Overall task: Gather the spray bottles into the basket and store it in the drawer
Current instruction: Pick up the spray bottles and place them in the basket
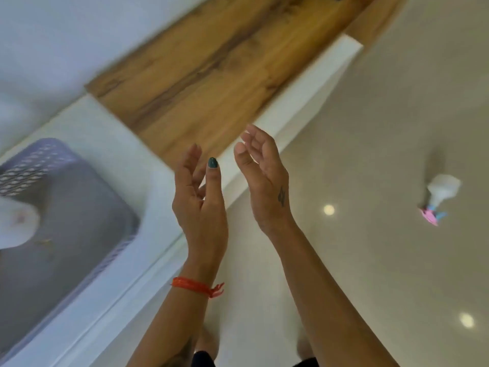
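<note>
- Neither hand grips anything: the left hand (pixel 199 200), with a red thread band at the wrist, and the right hand (pixel 264 178) are both raised at the middle of the frame, palms facing each other, fingers loose and spread, with a gap between them.
- The lavender perforated plastic basket (pixel 87 221) sits at the lower left of the frame, inside what looks like a white drawer (pixel 158 207) pulled out below a wood-grain panel (pixel 211 67).
- A blurred white rounded thing (pixel 16 223) lies in the basket at the far left edge; it may be a spray bottle, but the blur does not let me say so.
- One white plastic spray bottle with a pink and blue trigger head (pixel 439 200) is on the glossy pale floor (pixel 383 115) at the right of the frame, well apart from both hands and from the basket.
- Judged from this, the gathering is not finished: at least that floor bottle is left to fetch and put in the basket.
- Whether the drawer counts as the storing place, and whether it needs pushing shut afterwards, seems likely but cannot be settled here.
</note>
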`<state>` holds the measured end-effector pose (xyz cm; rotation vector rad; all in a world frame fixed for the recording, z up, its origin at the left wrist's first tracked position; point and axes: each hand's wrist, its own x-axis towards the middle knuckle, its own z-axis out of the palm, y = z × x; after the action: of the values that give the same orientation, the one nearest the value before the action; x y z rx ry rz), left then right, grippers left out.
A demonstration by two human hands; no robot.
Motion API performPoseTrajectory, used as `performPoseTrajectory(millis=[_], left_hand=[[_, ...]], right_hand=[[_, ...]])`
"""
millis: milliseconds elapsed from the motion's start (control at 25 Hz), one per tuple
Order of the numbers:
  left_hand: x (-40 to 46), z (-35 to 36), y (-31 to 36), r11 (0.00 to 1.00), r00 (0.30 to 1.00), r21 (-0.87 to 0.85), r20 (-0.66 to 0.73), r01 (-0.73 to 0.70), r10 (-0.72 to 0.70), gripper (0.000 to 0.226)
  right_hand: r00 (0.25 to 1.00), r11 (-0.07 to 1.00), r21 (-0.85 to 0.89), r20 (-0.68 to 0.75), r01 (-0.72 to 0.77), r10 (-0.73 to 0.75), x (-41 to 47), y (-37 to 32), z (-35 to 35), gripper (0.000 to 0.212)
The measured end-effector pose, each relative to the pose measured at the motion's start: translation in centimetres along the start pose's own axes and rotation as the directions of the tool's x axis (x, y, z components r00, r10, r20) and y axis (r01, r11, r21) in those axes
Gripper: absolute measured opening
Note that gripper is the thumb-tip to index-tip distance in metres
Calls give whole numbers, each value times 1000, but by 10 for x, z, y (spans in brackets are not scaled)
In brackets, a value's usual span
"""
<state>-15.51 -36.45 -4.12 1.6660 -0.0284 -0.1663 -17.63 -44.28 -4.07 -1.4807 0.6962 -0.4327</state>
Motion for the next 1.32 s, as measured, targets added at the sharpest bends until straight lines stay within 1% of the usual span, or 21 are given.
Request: performPoseTrajectory(millis=[120,240,400,480,600,680,840,920,1040,1120,1160,1200,1240,1320], left_hand=[[-57,95,-6,1000,988,21,152,20,-23,36],[-128,194,-7,997,939,78,341,10,-36,36],[-214,311,2,995,841,102,537,2,-57,30],[-249,364,2,995,783,100,618,12,-71,30],[-282,428,-6,994,688,105,721,8,-81,32],[-295,468,-17,991,634,133,767,-11,-96,34],[-298,544,-48,976,567,212,811,-57,-143,37],[-290,585,-68,966,521,250,835,-70,-178,36],[-270,634,-98,937,453,310,867,-160,-210,36],[-256,661,-123,896,401,350,888,-272,-225,36],[-250,670,-136,869,367,358,902,-342,-228,36],[-245,680,-151,834,315,356,920,-422,-233,37],[-241,690,-166,790,249,341,937,-510,-243,39],[-231,709,-197,685,99,272,955,-676,-281,42]], right_hand=[[986,997,63,-157,-41,50,-9,17,-116,52],[939,992,108,-328,-69,101,-26,31,-240,51],[828,975,212,-532,-72,177,-50,39,-385,42],[756,959,276,-615,-60,224,-58,45,-445,39],[654,942,336,-707,-25,270,-60,56,-510,41],[595,927,374,-744,-9,305,-54,69,-543,41],[503,898,439,-776,-1,380,-24,101,-598,43],[448,871,491,-778,-2,440,1,123,-624,34],[362,759,651,-715,32,598,36,153,-657,13],[295,614,780,-619,121,728,59,179,-676,7],[269,523,834,-551,176,790,69,192,-683,9],[254,418,879,-469,230,846,78,207,-690,13],[254,307,910,-378,278,890,88,222,-695,19],[292,97,929,-210,357,933,108,255,-696,28]])
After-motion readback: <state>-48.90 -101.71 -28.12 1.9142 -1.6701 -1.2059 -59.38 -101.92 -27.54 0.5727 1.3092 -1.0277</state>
